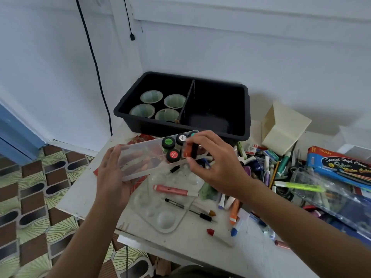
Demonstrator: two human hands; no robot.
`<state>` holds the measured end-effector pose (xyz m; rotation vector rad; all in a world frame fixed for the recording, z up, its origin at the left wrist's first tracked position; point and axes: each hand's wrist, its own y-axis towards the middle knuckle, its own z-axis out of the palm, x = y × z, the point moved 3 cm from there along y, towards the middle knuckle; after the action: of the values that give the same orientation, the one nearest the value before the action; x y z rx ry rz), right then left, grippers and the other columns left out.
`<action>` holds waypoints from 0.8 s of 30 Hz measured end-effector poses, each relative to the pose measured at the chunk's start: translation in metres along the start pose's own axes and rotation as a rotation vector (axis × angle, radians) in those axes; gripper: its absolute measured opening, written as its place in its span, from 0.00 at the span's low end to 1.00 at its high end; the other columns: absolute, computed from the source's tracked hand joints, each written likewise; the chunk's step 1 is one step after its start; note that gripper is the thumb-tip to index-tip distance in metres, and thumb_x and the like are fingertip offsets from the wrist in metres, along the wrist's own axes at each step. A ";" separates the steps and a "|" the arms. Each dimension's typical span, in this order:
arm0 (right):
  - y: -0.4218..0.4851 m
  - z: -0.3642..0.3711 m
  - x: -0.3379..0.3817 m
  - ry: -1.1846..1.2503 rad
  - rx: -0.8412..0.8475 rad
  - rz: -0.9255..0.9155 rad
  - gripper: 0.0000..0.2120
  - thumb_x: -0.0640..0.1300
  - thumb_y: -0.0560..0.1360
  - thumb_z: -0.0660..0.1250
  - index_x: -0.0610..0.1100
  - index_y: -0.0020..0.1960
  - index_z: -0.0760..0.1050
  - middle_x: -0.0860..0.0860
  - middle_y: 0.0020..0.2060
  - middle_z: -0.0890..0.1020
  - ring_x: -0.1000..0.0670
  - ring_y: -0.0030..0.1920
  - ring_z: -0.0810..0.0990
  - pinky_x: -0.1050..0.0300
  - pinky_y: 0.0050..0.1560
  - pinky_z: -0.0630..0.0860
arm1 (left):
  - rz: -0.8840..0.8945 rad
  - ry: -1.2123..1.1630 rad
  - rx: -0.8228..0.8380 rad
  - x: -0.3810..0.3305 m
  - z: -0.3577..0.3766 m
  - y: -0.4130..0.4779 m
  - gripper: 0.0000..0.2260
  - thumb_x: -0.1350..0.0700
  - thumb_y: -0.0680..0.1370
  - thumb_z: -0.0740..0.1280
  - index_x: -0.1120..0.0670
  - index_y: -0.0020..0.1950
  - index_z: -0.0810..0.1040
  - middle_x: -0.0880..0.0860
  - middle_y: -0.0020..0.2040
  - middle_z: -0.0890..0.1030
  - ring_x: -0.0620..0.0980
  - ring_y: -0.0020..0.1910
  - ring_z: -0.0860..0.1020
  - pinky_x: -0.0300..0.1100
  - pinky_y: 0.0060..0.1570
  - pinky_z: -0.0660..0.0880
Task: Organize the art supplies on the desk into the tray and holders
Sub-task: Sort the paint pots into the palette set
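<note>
White desk [96,199] in room corner, pale walls, patterned brown-green floor tiles at left, black cable down wall. Black tray [246,109] at desk back, divider inside, four cups [151,96] in left compartment. Left hand [112,177] cradles clear plastic case [140,157] from below, fingers spread under it. Right hand [216,163] pinches orange paint jar [188,151] over case, beside green, red, white-lidded jars. Clear palette [160,213], markers, pens cluttered at right.
</note>
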<state>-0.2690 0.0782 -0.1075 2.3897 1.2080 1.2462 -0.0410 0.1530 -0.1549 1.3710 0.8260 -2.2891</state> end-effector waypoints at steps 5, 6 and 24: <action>0.027 0.020 0.015 -0.013 0.160 -0.102 0.15 0.45 0.76 0.73 0.45 0.62 0.77 0.53 0.55 0.79 0.53 0.56 0.77 0.53 0.58 0.75 | 0.066 0.075 0.023 0.002 0.007 -0.008 0.10 0.55 0.85 0.61 0.58 0.63 0.75 0.51 0.49 0.87 0.51 0.46 0.87 0.44 0.38 0.83; 0.031 0.025 0.015 -0.061 0.191 -0.132 0.14 0.46 0.76 0.72 0.46 0.61 0.78 0.54 0.55 0.80 0.53 0.57 0.76 0.50 0.60 0.73 | 0.062 0.076 0.020 0.003 0.008 -0.010 0.11 0.55 0.85 0.61 0.59 0.64 0.75 0.50 0.48 0.87 0.49 0.44 0.87 0.43 0.37 0.83; 0.031 0.044 0.000 -0.319 0.361 -0.234 0.12 0.52 0.80 0.66 0.53 0.62 0.80 0.61 0.51 0.82 0.51 0.63 0.69 0.43 0.65 0.62 | -0.016 -0.013 0.014 0.002 0.007 -0.014 0.16 0.50 0.84 0.62 0.60 0.66 0.76 0.57 0.53 0.86 0.56 0.48 0.86 0.51 0.43 0.84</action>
<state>-0.2178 0.0662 -0.1200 2.4600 1.6531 0.5901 -0.0542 0.1591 -0.1501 1.3585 0.8211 -2.3183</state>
